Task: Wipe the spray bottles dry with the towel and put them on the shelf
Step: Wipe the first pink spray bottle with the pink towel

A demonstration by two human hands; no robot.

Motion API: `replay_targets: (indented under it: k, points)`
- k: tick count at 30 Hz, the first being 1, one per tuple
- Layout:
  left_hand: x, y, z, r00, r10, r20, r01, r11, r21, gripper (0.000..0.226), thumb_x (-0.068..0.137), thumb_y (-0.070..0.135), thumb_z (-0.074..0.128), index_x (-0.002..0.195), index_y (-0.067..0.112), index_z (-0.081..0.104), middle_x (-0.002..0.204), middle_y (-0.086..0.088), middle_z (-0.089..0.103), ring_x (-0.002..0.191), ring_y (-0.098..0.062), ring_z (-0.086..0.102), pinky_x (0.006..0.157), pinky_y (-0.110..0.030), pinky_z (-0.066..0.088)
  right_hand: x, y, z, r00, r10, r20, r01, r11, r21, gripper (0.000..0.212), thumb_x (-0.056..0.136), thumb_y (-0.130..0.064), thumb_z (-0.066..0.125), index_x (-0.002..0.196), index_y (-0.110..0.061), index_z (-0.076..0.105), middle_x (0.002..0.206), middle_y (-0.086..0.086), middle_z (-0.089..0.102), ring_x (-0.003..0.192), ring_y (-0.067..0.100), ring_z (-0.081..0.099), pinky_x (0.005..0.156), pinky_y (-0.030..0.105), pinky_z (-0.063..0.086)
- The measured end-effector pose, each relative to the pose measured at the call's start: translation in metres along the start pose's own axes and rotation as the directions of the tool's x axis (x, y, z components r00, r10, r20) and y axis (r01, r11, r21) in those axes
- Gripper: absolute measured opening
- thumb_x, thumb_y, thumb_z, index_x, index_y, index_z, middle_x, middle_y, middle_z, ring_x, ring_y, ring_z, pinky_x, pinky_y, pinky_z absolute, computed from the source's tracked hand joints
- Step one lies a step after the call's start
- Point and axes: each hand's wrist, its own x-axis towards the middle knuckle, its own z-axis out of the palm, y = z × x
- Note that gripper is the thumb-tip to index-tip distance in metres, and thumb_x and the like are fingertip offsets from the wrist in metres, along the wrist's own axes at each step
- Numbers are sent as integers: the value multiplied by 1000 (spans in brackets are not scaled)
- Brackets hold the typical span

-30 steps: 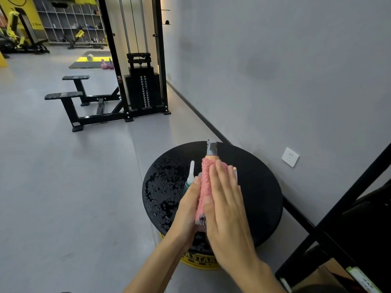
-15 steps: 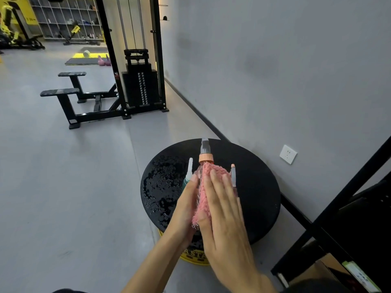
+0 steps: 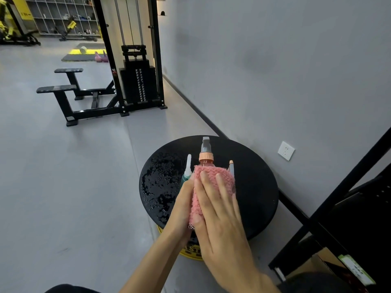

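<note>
The right hand (image 3: pixel 220 210) lies flat with straight fingers on the pink towel (image 3: pixel 213 172). The left hand (image 3: pixel 182 206) presses the towel from the left side; its fingers are hidden, so one cannot tell if they curl around.

The towel is wrapped around the orange spray bottle (image 3: pixel 205 159), which is upright over the middle of the round black bench (image 3: pixel 258 187). Only its grey top sticks out.

A teal bottle (image 3: pixel 187 168) stands just left of it and a thin bottle (image 3: pixel 231 168) just right. Water drops (image 3: pixel 160 182) cover the bench's left side. A black shelf (image 3: pixel 349 208) stands past the right edge.
</note>
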Motion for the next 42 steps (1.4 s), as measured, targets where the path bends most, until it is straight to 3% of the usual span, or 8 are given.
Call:
replay_targets:
  k: [6, 10, 14, 19, 25, 29, 37, 42]
  points:
    - [-2, 5, 6, 999, 2, 46, -5, 999, 52, 40, 82, 54, 45, 111, 42, 68, 121, 6, 68, 115, -11, 62, 90, -33, 48, 27, 10, -7, 999, 49, -18, -46, 991, 125, 56, 103, -25, 23, 155, -28, 2, 162, -17, -5, 149, 10, -8, 120, 50, 14]
    - [-4, 1, 6, 995, -54, 79, 51, 998, 34, 40, 84, 61, 38, 112, 49, 65, 115, 2, 71, 103, -19, 69, 82, -46, 56, 49, 20, -11, 991, 129, -16, -123, 971, 206, 53, 102, -44, 11, 154, -35, 2, 161, -21, -4, 147, 1, -13, 121, 46, 13]
    - [-6, 0, 4, 994, -64, 86, 68, 996, -54, 41, 87, 57, 39, 115, 42, 66, 117, 5, 70, 107, -13, 67, 73, -31, 57, 32, 7, -10, 995, 92, -27, -87, 983, 159, 54, 103, -35, 18, 154, -31, 1, 161, -18, -6, 148, 6, -11, 122, 44, 11]
    - [-3, 0, 1, 994, -102, 34, 107, 970, -217, 52, 87, 48, 47, 121, 14, 65, 121, -12, 67, 113, -20, 64, 85, -26, 55, 4, 0, -5, 1000, 30, -7, -30, 998, 55, 60, 101, -32, 25, 155, -26, 2, 162, -16, -8, 150, 12, -7, 119, 38, 3]
    - [-7, -6, 2, 986, -162, 49, 166, 981, -103, 42, 87, 56, 40, 100, 36, 75, 109, -1, 74, 96, -15, 71, 69, -36, 55, 33, 13, -16, 997, 75, 5, -74, 997, -12, 55, 103, -35, 17, 155, -25, -1, 162, -11, -8, 148, 7, -14, 122, 39, 0]
    - [-8, -7, 4, 988, -148, 49, 153, 979, -131, 43, 89, 53, 43, 100, 28, 75, 99, -5, 75, 82, -18, 73, 58, -33, 56, 44, 13, -21, 996, 93, 18, -93, 996, 16, 55, 102, -41, 9, 154, -26, -2, 162, -11, -8, 147, 4, -16, 123, 38, 1]
    - [1, -6, 0, 996, -87, -4, 82, 950, -301, 53, 85, 48, 56, 123, 11, 64, 126, -15, 64, 119, -25, 60, 101, -36, 46, -1, -4, -6, 999, 38, -18, -36, 997, 72, 62, 100, -35, 25, 155, -24, -2, 162, -12, -8, 150, 13, -9, 122, 39, 6]
    - [0, -11, -2, 990, -141, 0, 139, 971, -196, 47, 89, 50, 44, 113, 21, 71, 109, -7, 73, 98, -19, 70, 72, -32, 55, 22, 5, -7, 995, 84, -45, -76, 984, 160, 54, 104, -33, 17, 154, -29, 0, 162, -18, -6, 148, 5, -11, 121, 40, 8]
